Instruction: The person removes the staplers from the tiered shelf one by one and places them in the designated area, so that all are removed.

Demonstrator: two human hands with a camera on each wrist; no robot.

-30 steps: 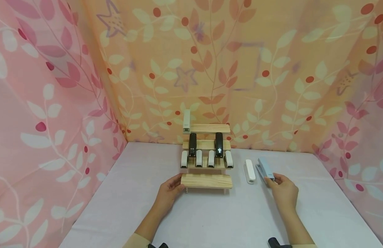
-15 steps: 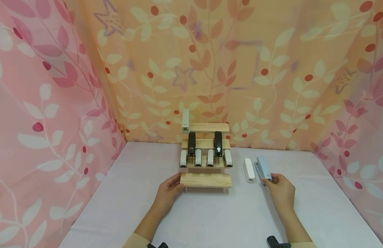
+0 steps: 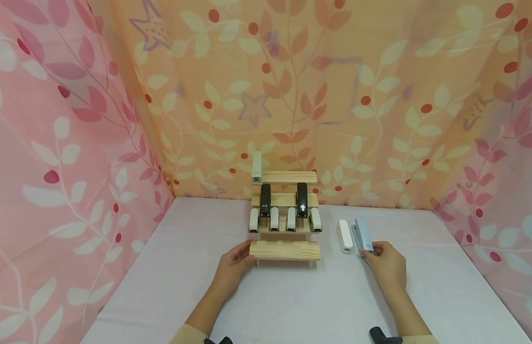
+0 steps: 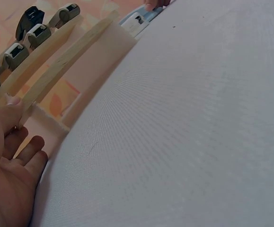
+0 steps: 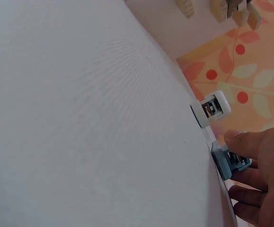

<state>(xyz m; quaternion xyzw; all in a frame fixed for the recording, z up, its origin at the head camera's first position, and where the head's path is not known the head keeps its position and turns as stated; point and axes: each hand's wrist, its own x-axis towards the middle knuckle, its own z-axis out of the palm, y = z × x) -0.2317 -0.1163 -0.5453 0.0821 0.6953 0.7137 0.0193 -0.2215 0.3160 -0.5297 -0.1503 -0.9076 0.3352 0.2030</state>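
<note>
Desk: a pale, cloth-like surface on the desk (image 3: pixel 291 306) is spreading under the rack and out to both sides of it.
Back curtain: a yellow-orange leaf-print curtain (image 3: pixel 334 24) is hanging behind the rack, showing purple star drawings.
Side curtains: a pink leaf-print curtain (image 3: pixel 16 157) is closing off the space well left of the rack; another pinkish curtain (image 3: pixel 511 191) is hanging well to its right.
Rack: the stepped wooden rack (image 3: pixel 285 249) is bearing a light grey stapler (image 3: pixel 257 166) at the left of its top step, two black staplers (image 3: pixel 265 200) below, then four small white staplers (image 3: pixel 274 219); its lowest step is showing bare wood.
Left hand: the left hand (image 3: pixel 232 267) is gripping the left end of the rack's lowest step, its thumb pressing the wood and its lower fingers (image 4: pixel 32 149) curling loosely beneath.
Right hand: the right hand (image 3: pixel 388 265) is pinching the blue stapler's near end, thumb and fingers closing on opposite sides.
Blue stapler: the blue stapler (image 3: pixel 363 234) is lying right of the rack, beyond a single white stapler (image 3: pixel 345 236) that is resting between them.
</note>
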